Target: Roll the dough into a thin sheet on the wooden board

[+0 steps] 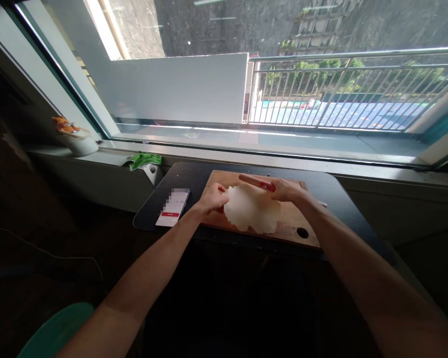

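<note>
A thin, pale sheet of dough [252,209] with a wavy edge lies on a wooden cutting board [287,236]. My left hand [213,198] is closed at the sheet's left edge, thumb and fingers pinching the dough. Over the far right part of the board, my right hand [286,190] is closed round the near end of a wooden rolling pin [252,180]. The pin points away to the left along the dough's far edge, and a red marking shows on it beside my fingers. Part of the dough's right edge is close under my right hand.
The board rests on a dark table [164,201] by a large window. A phone [173,209] lies left of the board. On the ledge behind are a green cloth [145,159] and a white pot [80,141]. A green tub [59,330] stands low at left.
</note>
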The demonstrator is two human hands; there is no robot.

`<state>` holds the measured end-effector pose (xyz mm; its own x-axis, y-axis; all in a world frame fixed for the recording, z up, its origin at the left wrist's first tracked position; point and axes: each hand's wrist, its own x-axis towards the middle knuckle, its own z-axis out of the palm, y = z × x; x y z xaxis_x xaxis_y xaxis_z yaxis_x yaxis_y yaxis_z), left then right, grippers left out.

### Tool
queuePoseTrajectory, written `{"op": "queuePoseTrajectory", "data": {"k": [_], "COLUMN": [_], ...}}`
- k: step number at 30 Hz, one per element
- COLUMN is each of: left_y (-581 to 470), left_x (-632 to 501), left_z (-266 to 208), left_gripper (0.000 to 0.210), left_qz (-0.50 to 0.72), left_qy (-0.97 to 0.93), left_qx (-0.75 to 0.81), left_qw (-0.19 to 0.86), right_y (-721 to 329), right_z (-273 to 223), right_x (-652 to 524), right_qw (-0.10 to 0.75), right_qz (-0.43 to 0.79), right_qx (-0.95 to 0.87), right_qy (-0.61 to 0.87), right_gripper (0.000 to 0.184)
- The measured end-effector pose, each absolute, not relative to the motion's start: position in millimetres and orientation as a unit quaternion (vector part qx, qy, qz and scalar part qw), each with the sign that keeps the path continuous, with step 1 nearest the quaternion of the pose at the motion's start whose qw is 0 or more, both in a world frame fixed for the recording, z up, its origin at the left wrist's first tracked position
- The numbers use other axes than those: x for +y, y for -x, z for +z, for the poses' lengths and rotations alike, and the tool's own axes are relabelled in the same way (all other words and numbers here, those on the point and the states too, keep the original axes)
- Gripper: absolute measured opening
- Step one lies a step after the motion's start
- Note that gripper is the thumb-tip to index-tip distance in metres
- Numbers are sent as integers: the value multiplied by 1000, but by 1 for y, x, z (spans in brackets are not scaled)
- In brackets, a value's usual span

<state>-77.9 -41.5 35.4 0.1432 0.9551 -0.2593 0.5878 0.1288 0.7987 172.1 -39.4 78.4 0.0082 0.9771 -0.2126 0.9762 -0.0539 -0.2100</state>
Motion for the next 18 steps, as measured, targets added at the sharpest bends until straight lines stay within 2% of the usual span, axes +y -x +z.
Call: {"op": "queuePoseTrajectory", "data": {"k": [2,4,8,13,16,18], "left_y": [78,78,71,62,66,72], "left_x": [-53,-57,-49,-44,-47,-49], "left_z": [29,27,32,26,11,-1], "left_gripper": [58,64,64,57,56,53], "left_qz": [206,195,184,221,274,300], "left_qy": [-650,-682,-716,-732,-736,-737], "left_qx": [614,615,623,598,582,569], "left_qw": [396,344,257,242,213,207], "right_y": [-178,-184,-199,-192,-161,-138], "right_z": [79,75,63,69,67,57], "right_x": [-36,-40,-65,-76,-64,-58], "right_qw": [-35,-61,-61,-62,4,75], "right_qz": [106,70,63,120,136,76], "right_qx": [-703,-721,-759,-753,-743,-717], "right_qy": [702,687,646,644,655,689], "right_gripper": [30,31,24,22,32,44]}}
